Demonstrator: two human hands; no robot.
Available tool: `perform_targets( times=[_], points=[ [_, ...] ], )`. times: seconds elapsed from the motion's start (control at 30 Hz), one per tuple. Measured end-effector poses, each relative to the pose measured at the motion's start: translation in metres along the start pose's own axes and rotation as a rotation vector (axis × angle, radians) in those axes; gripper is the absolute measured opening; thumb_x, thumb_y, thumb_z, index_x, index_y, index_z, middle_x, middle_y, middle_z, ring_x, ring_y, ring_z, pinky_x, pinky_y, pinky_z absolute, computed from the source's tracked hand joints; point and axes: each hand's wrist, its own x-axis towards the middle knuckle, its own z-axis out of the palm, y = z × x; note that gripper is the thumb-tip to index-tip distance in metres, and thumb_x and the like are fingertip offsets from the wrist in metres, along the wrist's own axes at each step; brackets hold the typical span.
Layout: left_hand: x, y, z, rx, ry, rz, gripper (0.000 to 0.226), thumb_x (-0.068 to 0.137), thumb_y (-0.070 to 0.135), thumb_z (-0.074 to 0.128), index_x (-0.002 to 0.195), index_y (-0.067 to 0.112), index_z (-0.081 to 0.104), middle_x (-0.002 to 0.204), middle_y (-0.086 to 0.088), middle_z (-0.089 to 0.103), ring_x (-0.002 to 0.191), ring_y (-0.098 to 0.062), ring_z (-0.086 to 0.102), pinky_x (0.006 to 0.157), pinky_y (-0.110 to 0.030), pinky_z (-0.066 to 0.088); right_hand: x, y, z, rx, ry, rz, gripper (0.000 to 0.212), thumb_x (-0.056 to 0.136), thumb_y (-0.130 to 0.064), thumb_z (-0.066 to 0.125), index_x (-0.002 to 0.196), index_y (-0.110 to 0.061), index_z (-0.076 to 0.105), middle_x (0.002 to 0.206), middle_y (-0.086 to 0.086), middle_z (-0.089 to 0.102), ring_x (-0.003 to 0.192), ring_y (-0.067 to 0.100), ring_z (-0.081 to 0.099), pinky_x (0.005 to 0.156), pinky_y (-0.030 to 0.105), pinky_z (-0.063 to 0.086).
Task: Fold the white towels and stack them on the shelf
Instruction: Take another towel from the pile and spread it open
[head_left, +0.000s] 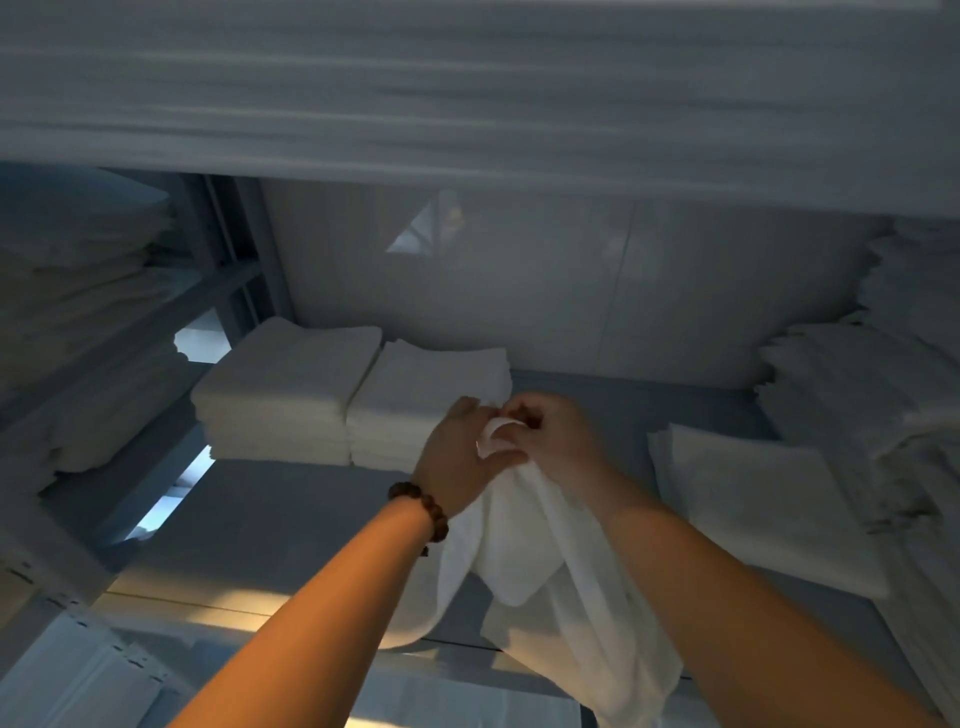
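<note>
Two folded stacks (283, 387) sit far left on the shelf (291, 519). Just right of them the left hand (460, 452) and right hand (558, 436) meet, each grip pinching the top edge of the white towel (524, 566), which hangs straight down toward the near side, long axis vertical. The stacks lie just beyond and left of the grip, nearer the left hand.

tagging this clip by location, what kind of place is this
Probably a linen storeroom, perhaps in a hotel or laundry: a metal shelf holds neat stacks of folded towels, and more linen is piled high at the right.
</note>
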Motion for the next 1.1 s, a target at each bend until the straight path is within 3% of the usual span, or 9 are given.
perform_targets(
  times=[0.13,0.3,0.43,0.53,0.6,0.7,0.8,0.93,1.1],
  points=[
    [0.008,0.000,-0.004,0.035,0.087,-0.110,0.033,0.081,0.044,0.067,0.070,0.014,0.060,0.071,0.008,0.051,0.068,-0.005,0.049,0.061,-0.010,0.035,-0.009,0.004,0.002,0.079,0.088,0.003,0.014,0.073,-0.011,0.074,0.078,-0.007,0.062,0.070,-0.003,0.059,0.059,-0.003,0.049,0.057,0.009,0.038],
    [0.021,-0.005,-0.021,0.181,0.075,-0.096,0.016,0.086,0.015,0.063,0.087,0.000,0.069,0.086,-0.010,0.064,0.078,-0.019,0.058,0.061,-0.013,0.031,-0.028,0.029,0.005,0.006,0.083,0.036,0.010,0.084,-0.015,0.066,0.076,-0.020,0.061,0.067,-0.012,0.057,0.059,-0.008,0.051,0.058,0.006,0.038],
    [0.033,-0.010,-0.041,0.200,0.138,-0.155,0.016,0.088,0.013,0.060,0.084,0.001,0.069,0.080,-0.012,0.066,0.067,-0.019,0.059,0.060,-0.022,0.042,-0.049,0.065,0.004,-0.094,0.009,0.145,0.019,0.080,-0.016,0.069,0.068,-0.027,0.059,0.061,-0.013,0.053,0.056,-0.003,0.046,0.055,0.011,0.035],
    [0.039,-0.020,-0.055,0.152,0.220,-0.249,0.020,0.088,0.017,0.061,0.080,0.001,0.069,0.071,-0.012,0.066,0.055,-0.014,0.058,0.048,-0.014,0.045,-0.068,0.096,0.000,-0.219,-0.040,0.265,0.009,0.079,-0.019,0.070,0.072,-0.018,0.064,0.066,-0.004,0.059,0.063,0.010,0.054,0.062,0.024,0.043],
    [0.041,-0.028,-0.061,0.120,0.273,-0.309,0.018,0.088,0.018,0.062,0.088,0.002,0.071,0.078,-0.013,0.069,0.058,-0.017,0.063,0.051,-0.016,0.048,-0.078,0.112,-0.004,-0.286,-0.090,0.346,0.011,0.082,-0.021,0.069,0.078,-0.011,0.068,0.070,0.000,0.062,0.066,0.015,0.058,0.066,0.029,0.049],
    [0.038,-0.040,-0.056,0.212,0.115,-0.323,0.021,0.087,0.023,0.063,0.098,0.006,0.070,0.094,-0.008,0.065,0.089,-0.024,0.063,0.074,-0.025,0.044,-0.081,0.114,-0.013,-0.110,-0.049,0.449,0.013,0.087,-0.016,0.063,0.085,-0.003,0.066,0.075,0.009,0.065,0.070,0.023,0.062,0.069,0.038,0.055],
    [0.020,-0.041,-0.040,0.075,0.030,-0.357,0.041,0.079,0.030,0.074,0.112,0.010,0.063,0.120,-0.001,0.048,0.118,-0.016,0.043,0.095,-0.014,0.025,-0.066,0.089,-0.021,0.133,0.075,0.465,0.016,0.089,-0.012,0.060,0.090,0.004,0.062,0.083,0.023,0.066,0.072,0.032,0.068,0.064,0.040,0.059],
    [-0.011,-0.024,-0.009,0.035,0.166,-0.210,0.034,0.076,0.031,0.076,0.102,0.012,0.067,0.109,0.008,0.049,0.114,-0.010,0.044,0.086,-0.004,0.023,-0.036,0.038,-0.018,0.450,0.184,0.446,0.018,0.090,-0.008,0.058,0.091,0.010,0.059,0.082,0.023,0.065,0.066,0.025,0.067,0.054,0.028,0.057],
    [-0.039,-0.001,0.030,0.101,-0.006,-0.118,0.041,0.079,0.047,0.066,0.107,0.017,0.063,0.104,0.011,0.052,0.096,-0.002,0.048,0.083,-0.016,0.038,-0.019,-0.004,-0.002,0.832,0.225,0.470,0.013,0.091,-0.001,0.054,0.078,0.003,0.057,0.072,0.017,0.063,0.061,0.019,0.067,0.055,0.025,0.058]
  ],
)
